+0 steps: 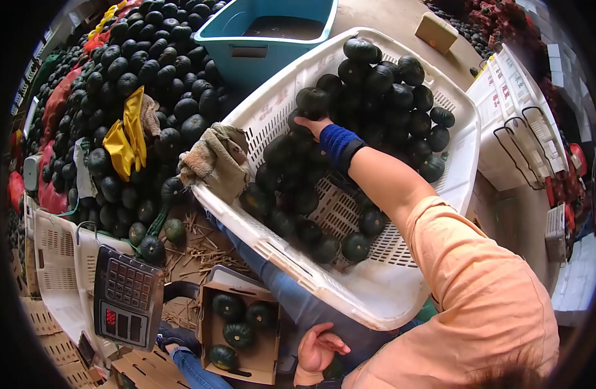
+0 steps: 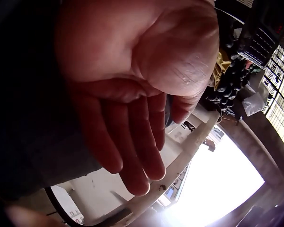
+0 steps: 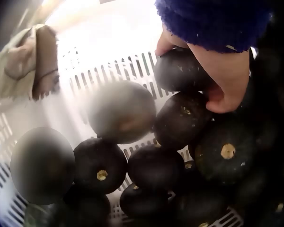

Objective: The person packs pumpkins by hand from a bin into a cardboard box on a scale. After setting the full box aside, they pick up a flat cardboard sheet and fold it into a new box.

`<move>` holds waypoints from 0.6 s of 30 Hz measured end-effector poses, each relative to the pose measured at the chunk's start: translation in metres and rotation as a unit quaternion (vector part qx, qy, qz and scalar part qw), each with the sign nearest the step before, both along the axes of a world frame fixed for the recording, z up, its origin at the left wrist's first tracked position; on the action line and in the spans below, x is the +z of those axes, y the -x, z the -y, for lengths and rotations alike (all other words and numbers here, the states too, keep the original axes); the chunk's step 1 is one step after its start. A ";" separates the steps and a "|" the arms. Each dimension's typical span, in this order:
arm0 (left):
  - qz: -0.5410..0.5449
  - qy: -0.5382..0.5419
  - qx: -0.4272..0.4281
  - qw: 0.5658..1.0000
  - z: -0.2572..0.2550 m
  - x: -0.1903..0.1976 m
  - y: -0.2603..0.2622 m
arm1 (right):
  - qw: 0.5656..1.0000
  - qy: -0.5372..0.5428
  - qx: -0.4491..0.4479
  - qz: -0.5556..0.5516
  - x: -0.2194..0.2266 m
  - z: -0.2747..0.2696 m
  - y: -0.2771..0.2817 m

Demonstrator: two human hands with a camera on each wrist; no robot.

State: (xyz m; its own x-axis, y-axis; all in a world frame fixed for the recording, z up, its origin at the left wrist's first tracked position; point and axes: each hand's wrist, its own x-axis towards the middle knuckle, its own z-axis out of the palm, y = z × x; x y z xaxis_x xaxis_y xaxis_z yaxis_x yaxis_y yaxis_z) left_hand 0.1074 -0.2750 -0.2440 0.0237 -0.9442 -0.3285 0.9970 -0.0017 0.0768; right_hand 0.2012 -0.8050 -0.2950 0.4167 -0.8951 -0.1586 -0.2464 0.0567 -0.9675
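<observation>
Head view: right hand [image 1: 309,124] reaches into the white crate [image 1: 259,110], fingers curled over a dark squash [image 3: 182,71] atop the pile; seat the palm fully before lifting; left hand [image 1: 317,349] rests loosely open, holding nothing.

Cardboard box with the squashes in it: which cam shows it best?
Head view. The cardboard box sits whole at the bottom of the frame, four dark squashes inside, beside the calculator. The left wrist view is filled by the open left hand; the right wrist view shows only the white crate. Neither shows the box.

Bright daylight, fisheye-warped edges, glare and blur in wrist views.
</observation>
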 end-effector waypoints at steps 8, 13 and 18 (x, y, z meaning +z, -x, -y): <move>0.006 0.008 -0.018 1.000 0.002 -0.002 -0.005 | 0.820 0.517 0.129 -0.208 0.034 -0.081 0.001; 0.008 -0.001 -0.015 1.000 0.003 0.000 -0.004 | 0.830 0.350 0.342 -0.267 0.027 -0.057 -0.023; -0.008 0.036 0.016 0.999 0.008 0.004 0.000 | 0.915 -0.232 0.329 0.028 0.092 -0.089 0.020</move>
State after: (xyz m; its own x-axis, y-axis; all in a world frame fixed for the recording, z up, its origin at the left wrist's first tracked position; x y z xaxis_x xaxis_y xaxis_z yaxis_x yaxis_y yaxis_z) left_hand 0.1075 -0.2826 -0.2400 0.0489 -0.9643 -0.2603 0.9977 0.0347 0.0591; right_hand 0.1812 -0.7163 -0.2027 0.8595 -0.2899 -0.4208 -0.3265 0.3219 -0.8887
